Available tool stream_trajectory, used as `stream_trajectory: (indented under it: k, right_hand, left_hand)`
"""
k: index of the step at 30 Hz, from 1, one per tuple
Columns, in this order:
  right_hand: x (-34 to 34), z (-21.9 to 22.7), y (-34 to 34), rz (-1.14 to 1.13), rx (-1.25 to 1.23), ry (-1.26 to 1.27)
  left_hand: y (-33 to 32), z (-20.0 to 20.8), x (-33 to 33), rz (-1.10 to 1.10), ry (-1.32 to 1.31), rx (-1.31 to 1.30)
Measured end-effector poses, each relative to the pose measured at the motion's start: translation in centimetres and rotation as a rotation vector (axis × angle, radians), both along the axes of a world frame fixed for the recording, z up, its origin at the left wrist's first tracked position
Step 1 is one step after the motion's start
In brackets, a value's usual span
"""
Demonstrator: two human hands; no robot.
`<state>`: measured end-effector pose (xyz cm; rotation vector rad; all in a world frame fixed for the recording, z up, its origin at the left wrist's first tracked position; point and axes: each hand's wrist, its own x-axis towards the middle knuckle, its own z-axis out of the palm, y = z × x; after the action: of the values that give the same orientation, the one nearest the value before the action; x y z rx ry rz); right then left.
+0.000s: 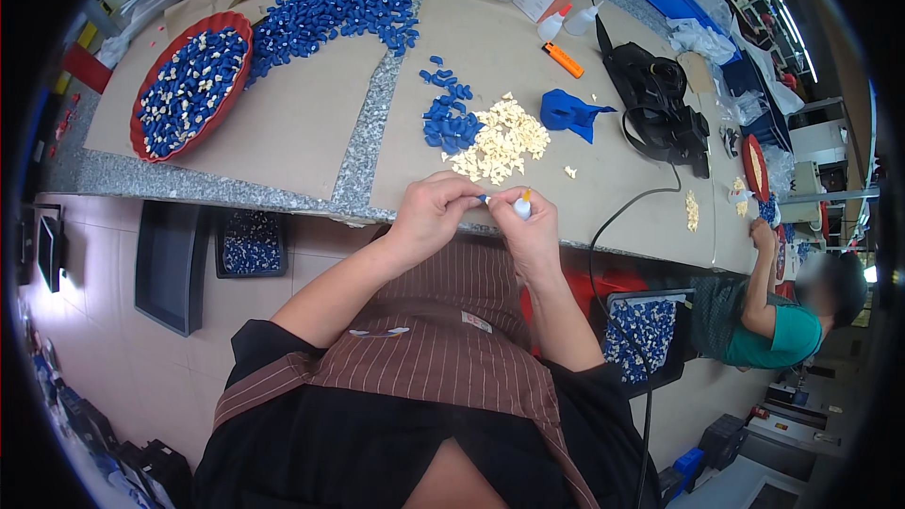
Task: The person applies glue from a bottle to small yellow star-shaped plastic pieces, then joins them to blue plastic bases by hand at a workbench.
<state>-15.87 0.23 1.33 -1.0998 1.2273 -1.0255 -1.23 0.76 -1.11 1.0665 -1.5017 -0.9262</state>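
My left hand (430, 216) pinches a small blue piece (484, 199) between thumb and forefinger, just off the table's near edge. Close beside it, my right hand (534, 238) is closed around a small white bottle (522, 206) with a yellow-orange tip. The right thumb and forefinger meet at the blue piece; whether they also hold a tiny cream part cannot be made out. Beyond my hands lies a heap of small cream pieces (509, 137), touching a smaller group of loose blue pieces (447, 124) on its left.
A red tray (249, 42) of blue and cream pieces stands left, beside a large blue pile (330, 14). Rightward lie a crumpled blue item (566, 113), an orange tool (564, 60), bottles (551, 28), a black strapped device (650, 85) and its cable (617, 212). A co-worker (778, 320) sits right.
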Motion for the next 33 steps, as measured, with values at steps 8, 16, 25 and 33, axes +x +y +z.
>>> stream_trajectory:
  k: [8, 16, 25, 33]
  right_hand:
    - [-1.7, 1.1, -1.1, 0.028, 0.038, -0.236]
    - [-3.1, 0.8, -1.4, 0.045, 0.051, -0.229]
    - [-3.7, 0.1, -1.6, 0.075, 0.092, -0.390]
    - [-2.5, 0.6, -1.5, -0.055, -0.026, -0.384]
  left_hand:
    - [-2.5, 2.3, 7.1, -0.223, 0.950, 0.796]
    - [-4.6, 2.9, 4.3, 0.038, -0.679, -0.221]
    - [-7.2, 4.4, 4.0, -0.150, -0.826, 0.076]
    - [-5.1, 3.3, 5.1, -0.144, 0.247, 0.683]
